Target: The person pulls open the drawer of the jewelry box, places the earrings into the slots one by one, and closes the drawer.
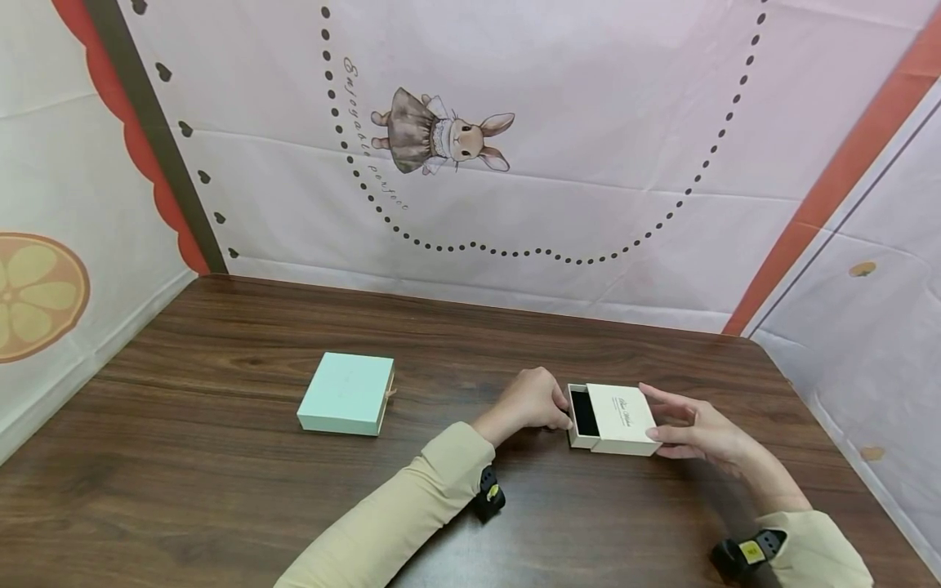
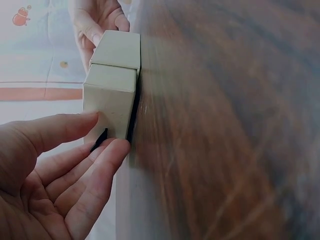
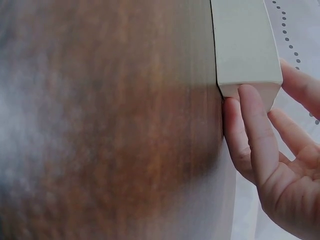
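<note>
A cream drawer box [image 1: 608, 408] lies flat on the table, its lid sleeve printed with dark script. The inner drawer [image 1: 584, 442] is pulled partway out to the left, baring a black lining. At the drawer's left end, my left hand [image 1: 531, 402] pinches a small black pull tab [image 2: 100, 140], seen in the left wrist view. My right hand [image 1: 702, 437] grips the sleeve's right end, thumb at the near corner and fingers along the end and far side. The right wrist view shows the sleeve [image 3: 247, 45] with fingertips against its end face.
A mint-green box [image 1: 347, 390] with a small ribbon bow [image 1: 390, 393] on its right side sits to the left on the brown wood-grain table [image 1: 220, 457]. Printed cloth [image 1: 588, 122] hangs behind the table and along both sides.
</note>
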Motion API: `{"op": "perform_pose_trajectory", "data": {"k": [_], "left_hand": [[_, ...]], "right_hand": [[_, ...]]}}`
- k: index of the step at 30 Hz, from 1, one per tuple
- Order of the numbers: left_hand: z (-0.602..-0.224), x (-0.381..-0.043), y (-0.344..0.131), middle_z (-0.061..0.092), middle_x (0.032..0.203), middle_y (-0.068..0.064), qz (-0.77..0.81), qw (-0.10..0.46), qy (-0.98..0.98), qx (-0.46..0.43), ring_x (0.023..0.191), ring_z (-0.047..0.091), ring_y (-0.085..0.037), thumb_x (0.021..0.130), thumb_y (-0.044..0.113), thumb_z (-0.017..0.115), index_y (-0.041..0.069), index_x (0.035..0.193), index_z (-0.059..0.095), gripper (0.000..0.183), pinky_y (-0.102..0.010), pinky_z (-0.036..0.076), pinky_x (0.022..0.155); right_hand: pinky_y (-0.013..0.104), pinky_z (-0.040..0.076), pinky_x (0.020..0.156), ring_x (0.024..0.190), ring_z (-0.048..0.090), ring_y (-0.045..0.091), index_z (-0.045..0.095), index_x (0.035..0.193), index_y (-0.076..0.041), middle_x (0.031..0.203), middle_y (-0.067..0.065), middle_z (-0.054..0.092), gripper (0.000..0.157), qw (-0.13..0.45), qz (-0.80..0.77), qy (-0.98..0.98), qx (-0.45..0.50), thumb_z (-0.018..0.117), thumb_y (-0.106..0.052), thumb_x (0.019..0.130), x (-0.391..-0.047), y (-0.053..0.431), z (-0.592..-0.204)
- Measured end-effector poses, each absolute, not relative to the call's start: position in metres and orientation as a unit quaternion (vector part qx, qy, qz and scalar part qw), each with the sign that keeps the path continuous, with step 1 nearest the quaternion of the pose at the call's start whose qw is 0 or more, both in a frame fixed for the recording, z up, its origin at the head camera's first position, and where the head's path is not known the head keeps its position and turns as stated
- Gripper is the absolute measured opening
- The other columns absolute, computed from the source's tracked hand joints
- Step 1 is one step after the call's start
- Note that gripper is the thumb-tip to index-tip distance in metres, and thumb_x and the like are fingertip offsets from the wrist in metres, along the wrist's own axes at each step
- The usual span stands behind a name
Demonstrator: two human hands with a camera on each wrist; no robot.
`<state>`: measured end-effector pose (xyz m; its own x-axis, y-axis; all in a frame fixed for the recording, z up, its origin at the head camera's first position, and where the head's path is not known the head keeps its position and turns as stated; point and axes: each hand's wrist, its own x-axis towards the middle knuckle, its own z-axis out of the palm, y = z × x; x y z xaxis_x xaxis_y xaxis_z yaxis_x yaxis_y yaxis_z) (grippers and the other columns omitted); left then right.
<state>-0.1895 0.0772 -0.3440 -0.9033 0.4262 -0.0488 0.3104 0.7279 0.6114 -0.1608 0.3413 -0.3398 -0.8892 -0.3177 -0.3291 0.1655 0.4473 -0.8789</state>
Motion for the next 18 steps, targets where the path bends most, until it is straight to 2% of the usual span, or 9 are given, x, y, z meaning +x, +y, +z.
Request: {"op": "perform_pose_trajectory", "data": {"k": [11,18], "left_hand": [[-0.346,-0.188,0.087,0.060,0.049,0.010,0.330,0.102,0.918,0.195,0.058,0.054,-0.001,0.070,0.023,0.077,0.017,0.073,0.074,0.007,-0.016,0.043,0.061],[-0.347,-0.190,0.094,0.059,0.048,0.010,0.319,0.097,0.922,0.195,0.056,0.053,-0.001,0.070,0.024,0.077,0.018,0.069,0.073,0.008,-0.017,0.044,0.063]], "right_hand": [[0.033,0.052,0.076,0.091,0.058,0.013,0.016,0.145,-0.008,0.139,0.035,0.020,0.080,0.230,-0.523,0.820,-0.048,0.066,-0.016,0.082,-0.161,0.341,-0.340],[0.032,0.052,0.077,0.091,0.059,0.012,0.018,0.146,-0.015,0.138,0.036,0.018,0.078,0.239,-0.530,0.813,-0.046,0.065,-0.018,0.083,-0.161,0.342,-0.339]]}}
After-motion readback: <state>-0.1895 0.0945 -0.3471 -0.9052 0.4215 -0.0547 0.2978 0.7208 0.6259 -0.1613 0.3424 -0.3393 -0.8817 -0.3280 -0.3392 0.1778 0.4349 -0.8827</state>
